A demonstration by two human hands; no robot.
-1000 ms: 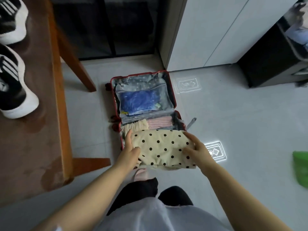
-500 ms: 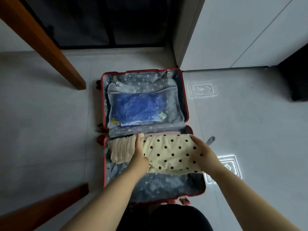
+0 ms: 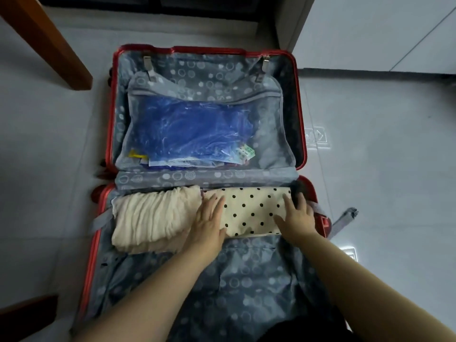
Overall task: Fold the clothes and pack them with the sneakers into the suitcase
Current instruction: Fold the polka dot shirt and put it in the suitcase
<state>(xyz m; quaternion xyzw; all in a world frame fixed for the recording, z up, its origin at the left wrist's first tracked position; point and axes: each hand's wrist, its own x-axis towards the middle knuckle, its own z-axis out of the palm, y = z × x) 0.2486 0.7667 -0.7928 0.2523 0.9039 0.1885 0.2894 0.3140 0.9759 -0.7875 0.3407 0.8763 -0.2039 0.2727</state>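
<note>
A red suitcase lies open on the floor, lined in grey patterned cloth. In its near half, against the hinge, a folded cream garment with black polka dots lies on the right. Beside it on the left is a folded cream ribbed garment. My left hand rests flat on the dotted garment's left edge, fingers spread. My right hand lies flat on its right edge. Neither hand grips anything. The sneakers are out of view.
The far half's mesh pocket holds a blue plastic-wrapped item. A wooden table leg stands at the upper left, and a wooden piece lies at the lower left. A grey strap hangs outside the right rim. White cabinets stand behind.
The dotted garment went from held above the suitcase down into the near half. Both hands now press flat on it. The view has moved closer, and the table with sneakers left the frame.
</note>
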